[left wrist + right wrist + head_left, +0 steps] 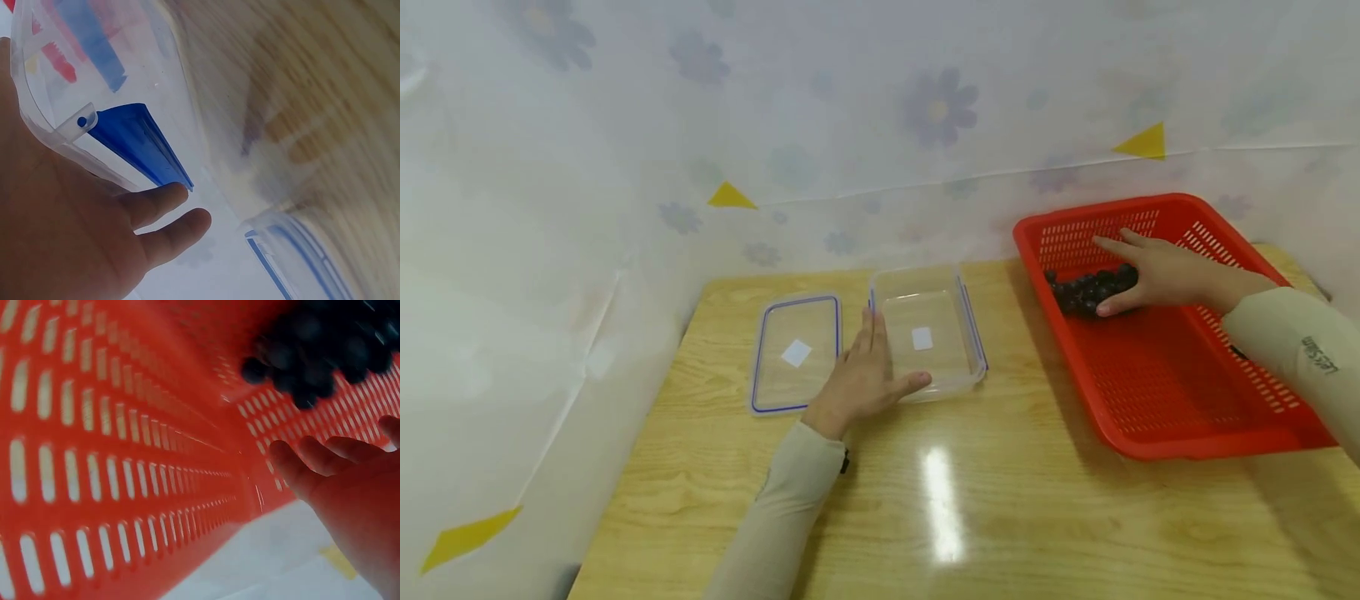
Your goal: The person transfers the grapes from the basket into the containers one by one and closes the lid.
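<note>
A clear plastic container (928,333) stands empty on the wooden table (1000,500), its blue-edged lid (793,350) lying flat just left of it. My left hand (880,362) lies against the container's near left corner, fingers straight along its side and thumb along the front rim. In the left wrist view the left hand (75,237) touches the container (125,75) beside a blue clip (137,144). A red slotted basket (1180,400) at the right holds a pile of dark round berries (1082,293). My right hand (1120,275) spreads over that pile; its fingers (325,456) hold nothing that I can see.
A flowered plastic sheet (850,125) hangs behind and left of the table, close to its edges. The lid (294,262) shows at the bottom of the left wrist view. The basket's near half (1150,375) holds nothing. Bare tabletop lies in front.
</note>
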The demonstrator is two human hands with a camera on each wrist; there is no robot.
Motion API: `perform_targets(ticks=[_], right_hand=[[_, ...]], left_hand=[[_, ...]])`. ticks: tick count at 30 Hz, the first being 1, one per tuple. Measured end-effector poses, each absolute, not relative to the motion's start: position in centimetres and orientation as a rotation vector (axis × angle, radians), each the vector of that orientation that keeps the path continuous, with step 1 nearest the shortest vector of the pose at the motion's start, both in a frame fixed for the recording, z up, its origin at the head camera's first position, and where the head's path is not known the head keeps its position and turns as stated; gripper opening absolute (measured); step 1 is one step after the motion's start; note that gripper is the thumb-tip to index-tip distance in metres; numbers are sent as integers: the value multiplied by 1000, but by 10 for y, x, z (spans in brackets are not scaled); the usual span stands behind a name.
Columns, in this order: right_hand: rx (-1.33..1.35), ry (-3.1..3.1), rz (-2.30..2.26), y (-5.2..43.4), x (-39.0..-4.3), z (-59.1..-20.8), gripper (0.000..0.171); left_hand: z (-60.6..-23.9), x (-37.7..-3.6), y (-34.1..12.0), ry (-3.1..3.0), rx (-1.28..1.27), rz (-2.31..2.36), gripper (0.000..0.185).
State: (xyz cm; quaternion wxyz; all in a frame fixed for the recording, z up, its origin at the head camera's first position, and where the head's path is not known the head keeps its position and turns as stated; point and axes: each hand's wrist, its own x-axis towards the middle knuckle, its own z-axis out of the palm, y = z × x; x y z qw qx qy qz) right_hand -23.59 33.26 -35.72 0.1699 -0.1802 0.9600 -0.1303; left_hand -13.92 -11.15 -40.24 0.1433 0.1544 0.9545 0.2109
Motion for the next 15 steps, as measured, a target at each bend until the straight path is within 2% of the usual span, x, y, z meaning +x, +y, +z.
perform_targets(ticks=[7,15], right_hand=[[-552,2708,-247,328,-238,-384,115],[-549,2707,-244,331,-240,-391,99]], left_hand=[[-402,-134,-116,2758,437,659,118],[-401,-131,-115,2761,458,648,117]])
